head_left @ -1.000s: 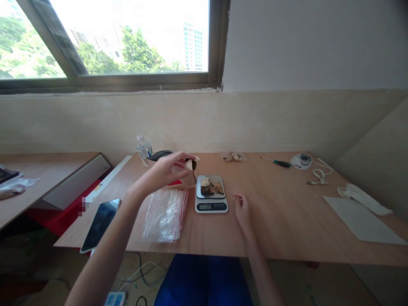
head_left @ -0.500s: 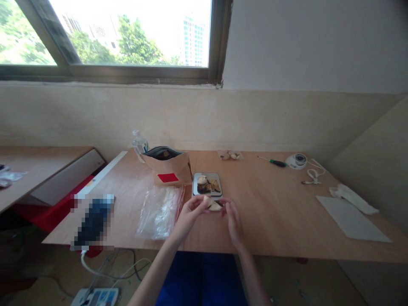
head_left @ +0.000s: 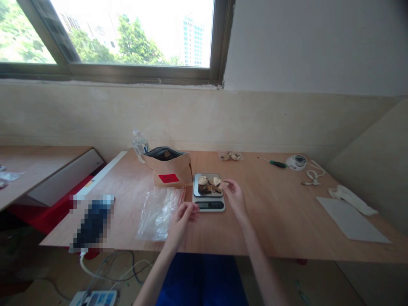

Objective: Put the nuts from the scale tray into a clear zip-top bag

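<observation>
A small digital kitchen scale (head_left: 208,205) stands on the wooden table (head_left: 280,212) with several dried brown and pale pieces (head_left: 205,185) heaped on its platform. My right hand (head_left: 235,196) reaches to the scale's right edge, its fingertips pinched on a pale dried piece (head_left: 217,181) over the platform. Just left of the scale's front, my left hand (head_left: 182,216) rests on the table with curled fingers; what they hold is hidden. An open brown paper bag (head_left: 168,169) with a red label stands behind the scale, to its left.
Clear zip bags (head_left: 157,211) lie left of the scale. A water bottle (head_left: 139,143), a small packet of pieces (head_left: 230,156), a screwdriver (head_left: 273,162), a white round device (head_left: 296,160) with cable sit at the back. Paper (head_left: 350,221) and cloth (head_left: 350,198) lie right, a phone (head_left: 92,223) left.
My left hand brought a pale piece from over the bag down to my right hand in front of the scale. The hands have since parted and the right one has moved to the platform.
</observation>
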`<action>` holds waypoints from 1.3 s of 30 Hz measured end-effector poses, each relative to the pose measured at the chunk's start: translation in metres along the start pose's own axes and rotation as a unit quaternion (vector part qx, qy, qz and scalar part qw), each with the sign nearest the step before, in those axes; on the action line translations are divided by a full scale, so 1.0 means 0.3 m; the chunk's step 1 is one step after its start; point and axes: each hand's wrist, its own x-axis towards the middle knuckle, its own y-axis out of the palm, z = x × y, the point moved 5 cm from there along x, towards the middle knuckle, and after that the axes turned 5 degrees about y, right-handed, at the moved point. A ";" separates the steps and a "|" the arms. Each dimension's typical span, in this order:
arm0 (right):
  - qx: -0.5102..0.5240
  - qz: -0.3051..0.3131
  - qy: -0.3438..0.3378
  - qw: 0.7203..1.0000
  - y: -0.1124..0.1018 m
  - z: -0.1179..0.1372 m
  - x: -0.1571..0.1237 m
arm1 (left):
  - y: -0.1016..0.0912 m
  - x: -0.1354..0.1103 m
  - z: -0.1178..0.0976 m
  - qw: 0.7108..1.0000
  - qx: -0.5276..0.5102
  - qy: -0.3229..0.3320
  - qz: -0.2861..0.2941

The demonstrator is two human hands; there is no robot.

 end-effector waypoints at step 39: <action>-0.143 -0.108 -0.062 0.982 -0.158 -0.236 0.123 | -0.249 -0.105 0.037 0.978 0.163 0.046 -0.121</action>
